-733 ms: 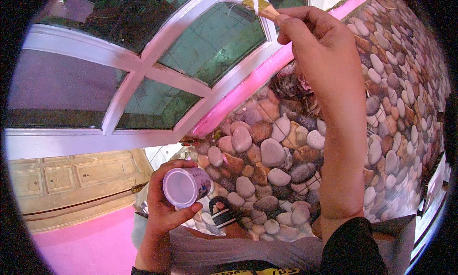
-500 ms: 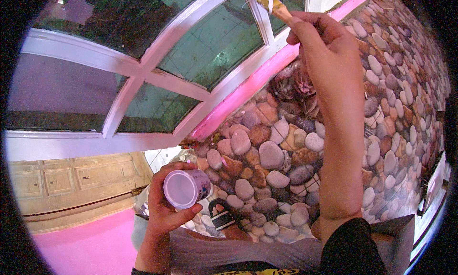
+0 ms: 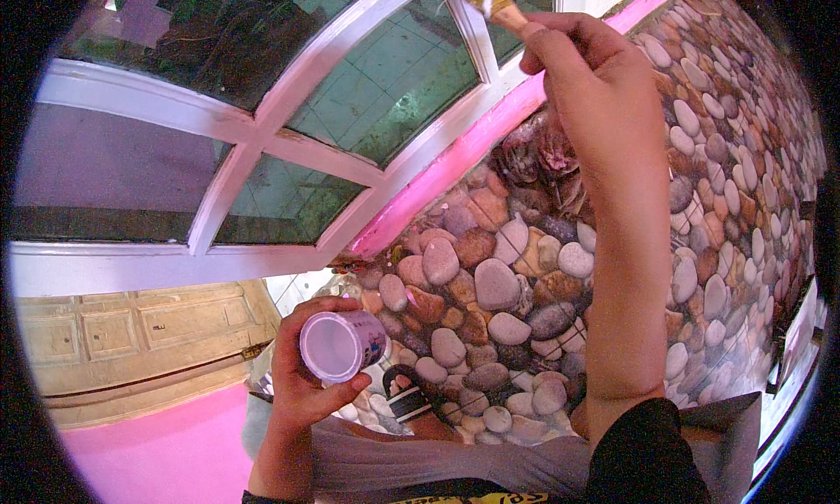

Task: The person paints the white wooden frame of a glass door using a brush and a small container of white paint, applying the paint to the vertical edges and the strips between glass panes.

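Paintbrush (image 3: 494, 5), at white glazed frame (image 3: 262, 129): probably light, soft-bristled; right hand (image 3: 597, 80) pinches its wooden handle (image 3: 512, 18), the sensible hold. Tub (image 3: 337, 346), apart from frame: left hand (image 3: 292, 386) wraps its side; likely light, slippery if wet.

- The flat paintbrush with a pale wooden handle and yellowish ferrule (image 3: 497, 7) has its rear end hidden inside the person's right hand (image 3: 599, 80); its whitish bristle tips blur, so contact with the white-painted wooden window frame (image 3: 255, 135) cannot be told.
- That frame runs out past the top edge.
- The round white plastic cup (image 3: 339, 346) covers part of the left hand (image 3: 302, 377); the depth of its pale contents is unclear.
- A crumpled dark, pinkish bundle (image 3: 538, 158), partly behind the right forearm, is too indistinct to name.
- Grey fabric legwear (image 3: 394, 456) hides the heel of the black, white-striped sandal (image 3: 407, 399).
- The black right sleeve (image 3: 647, 460) is cut by the lower edge.
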The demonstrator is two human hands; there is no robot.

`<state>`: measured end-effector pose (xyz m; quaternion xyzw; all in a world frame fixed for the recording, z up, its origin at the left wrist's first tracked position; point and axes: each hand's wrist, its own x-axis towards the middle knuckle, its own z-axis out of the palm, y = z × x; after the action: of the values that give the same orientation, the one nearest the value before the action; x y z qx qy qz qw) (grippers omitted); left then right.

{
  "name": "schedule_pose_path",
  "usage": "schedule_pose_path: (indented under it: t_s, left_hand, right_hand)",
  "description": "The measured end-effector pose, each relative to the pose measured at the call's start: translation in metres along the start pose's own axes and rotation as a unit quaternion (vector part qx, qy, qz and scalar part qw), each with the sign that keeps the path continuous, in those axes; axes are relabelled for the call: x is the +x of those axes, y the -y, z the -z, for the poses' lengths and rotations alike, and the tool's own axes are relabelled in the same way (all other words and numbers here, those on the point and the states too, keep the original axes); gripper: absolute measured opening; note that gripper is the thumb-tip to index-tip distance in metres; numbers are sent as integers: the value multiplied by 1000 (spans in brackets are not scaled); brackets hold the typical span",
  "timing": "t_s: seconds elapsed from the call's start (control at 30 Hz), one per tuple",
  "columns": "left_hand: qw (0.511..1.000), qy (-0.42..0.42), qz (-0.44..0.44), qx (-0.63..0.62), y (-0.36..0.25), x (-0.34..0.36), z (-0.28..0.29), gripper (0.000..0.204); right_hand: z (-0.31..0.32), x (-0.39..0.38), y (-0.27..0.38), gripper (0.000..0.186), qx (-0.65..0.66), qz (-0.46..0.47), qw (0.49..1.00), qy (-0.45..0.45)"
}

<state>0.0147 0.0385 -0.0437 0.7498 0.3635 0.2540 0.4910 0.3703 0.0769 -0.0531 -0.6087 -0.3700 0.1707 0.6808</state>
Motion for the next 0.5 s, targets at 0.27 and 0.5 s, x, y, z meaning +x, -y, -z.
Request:
schedule_pose_path:
  t_s: [0.27,0.5]
  left_hand:
    - [1000,-9,16,-4,-1,-2,0,81]
    - [1000,-2,10,20,0,1,-1,81]
  right_hand:
    - [-6,-18,9,35,-8,-32,998,58]
    - [13,4,-5,35,-18,-1,999,-33]
